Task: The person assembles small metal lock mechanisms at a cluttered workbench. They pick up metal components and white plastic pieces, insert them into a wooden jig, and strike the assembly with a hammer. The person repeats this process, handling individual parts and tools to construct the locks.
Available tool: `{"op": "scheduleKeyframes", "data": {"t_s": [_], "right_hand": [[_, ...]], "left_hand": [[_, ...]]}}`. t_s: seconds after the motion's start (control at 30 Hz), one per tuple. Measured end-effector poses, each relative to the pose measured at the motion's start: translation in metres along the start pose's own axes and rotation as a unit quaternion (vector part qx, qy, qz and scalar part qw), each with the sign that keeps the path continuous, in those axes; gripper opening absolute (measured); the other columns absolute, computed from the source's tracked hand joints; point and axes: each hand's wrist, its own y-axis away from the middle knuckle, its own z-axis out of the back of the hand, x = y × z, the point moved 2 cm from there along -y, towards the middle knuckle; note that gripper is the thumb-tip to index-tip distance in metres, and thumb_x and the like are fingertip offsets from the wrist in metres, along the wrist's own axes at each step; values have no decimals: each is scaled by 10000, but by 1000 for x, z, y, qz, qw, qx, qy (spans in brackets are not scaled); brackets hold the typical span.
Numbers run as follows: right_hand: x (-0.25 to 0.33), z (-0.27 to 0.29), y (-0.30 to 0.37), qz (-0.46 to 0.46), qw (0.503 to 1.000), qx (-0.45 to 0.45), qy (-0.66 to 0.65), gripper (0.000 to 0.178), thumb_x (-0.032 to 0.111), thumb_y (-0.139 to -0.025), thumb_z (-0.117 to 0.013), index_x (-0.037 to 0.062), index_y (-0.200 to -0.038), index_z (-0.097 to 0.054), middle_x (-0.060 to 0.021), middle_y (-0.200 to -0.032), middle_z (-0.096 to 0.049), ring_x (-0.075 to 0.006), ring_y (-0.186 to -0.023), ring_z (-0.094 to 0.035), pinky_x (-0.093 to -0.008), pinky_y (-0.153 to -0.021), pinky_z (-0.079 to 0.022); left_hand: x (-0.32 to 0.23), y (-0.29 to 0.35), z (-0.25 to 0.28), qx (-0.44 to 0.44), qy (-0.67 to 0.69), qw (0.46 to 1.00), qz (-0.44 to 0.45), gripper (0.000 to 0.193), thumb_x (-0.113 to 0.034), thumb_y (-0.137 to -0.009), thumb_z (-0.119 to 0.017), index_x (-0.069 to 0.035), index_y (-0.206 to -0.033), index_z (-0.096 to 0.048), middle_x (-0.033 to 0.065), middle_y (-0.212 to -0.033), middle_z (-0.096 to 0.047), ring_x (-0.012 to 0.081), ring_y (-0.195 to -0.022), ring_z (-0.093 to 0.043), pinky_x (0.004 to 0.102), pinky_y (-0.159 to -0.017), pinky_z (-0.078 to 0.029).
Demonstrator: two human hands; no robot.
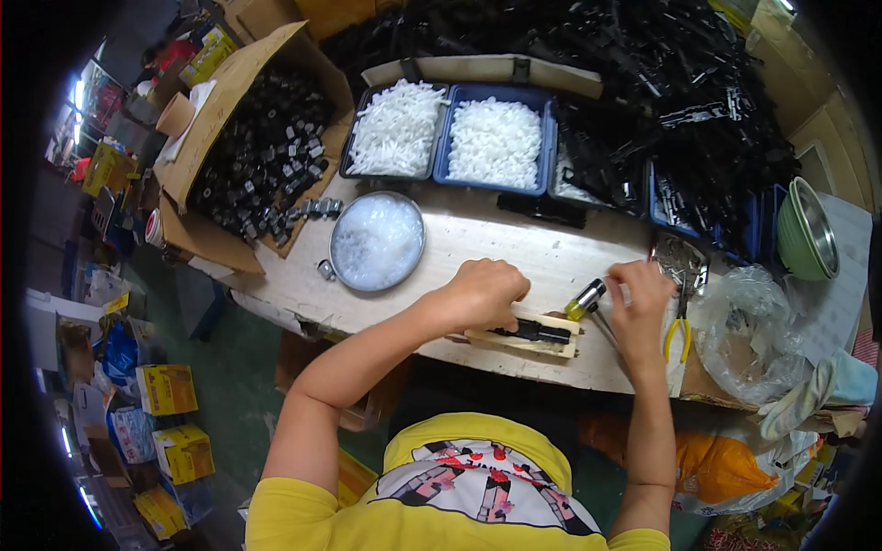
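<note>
My left hand (485, 292) is closed, its fingers curled down at the left end of a long black plastic part (544, 331). That part lies in a narrow pale wooden holder (562, 349) near the table's front edge. Just right of the holder, my right hand (640, 296) is raised with its fingers bent together; what they pinch, if anything, is too small to make out. Beside those fingers is a short cylinder (586, 298), dark and silvery with a yellow-green end. Yellow-handled pliers (678, 338) lie to the right of my right hand.
A round dish (378, 241) holds translucent pieces. Behind it stand trays of white sticks (397, 129) and white pellets (496, 142). A carton of black parts (262, 151) is at left, a heap of black parts (680, 92) at back right. A plastic bag (749, 335) and green bowl (801, 243) sit right.
</note>
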Motion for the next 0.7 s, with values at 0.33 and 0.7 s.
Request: {"op": "scheduleKeyframes", "data": {"t_s": [0.33,0.7], "right_hand": [[-103,7,-7,-152,930,108,317,113,166,-739,-613,90,-818,-642,-56,-889,-619,-241,-918,-504,-457,-770,-317],[-108,17,-5,-128,968,37,211,50,94,-738,-623,89,-788,-619,-53,-830,-606,-246,-872,-507,-397,-748,-302]], "left_hand": [[-17,-135,63,-255,-188,948,39,105,-44,-695,-580,-28,-739,-674,158,-826,-645,315,-766,-641,392,-627,-510],[-19,-138,73,-165,-240,957,11,159,-57,-702,-581,-51,-823,-683,150,-882,-659,309,-852,-642,389,-695,-509]]}}
